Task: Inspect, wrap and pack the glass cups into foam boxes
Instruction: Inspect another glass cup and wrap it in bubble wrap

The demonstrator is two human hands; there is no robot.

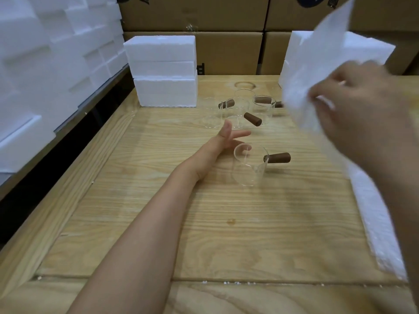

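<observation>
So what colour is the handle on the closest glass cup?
Dark brown, like wood. The handle on the closest glass cup shows best in the head view.

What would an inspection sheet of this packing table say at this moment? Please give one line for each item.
Surface: pale wooden table, with a small brown stain.
Job's things: one clear glass cup with a brown wooden handle upright near the middle; a group of similar cups behind it; stacked white foam boxes at the back left; thin white foam sheets along the right edge.
Clutter: white foam crumbs at the front seam.
Hands: left hand open, fingers straight, beside the near cup; right hand pinches a raised white foam sheet.
Cables: nothing seen.
Surroundings: brown cardboard cartons behind; white foam pieces piled at left.
</observation>
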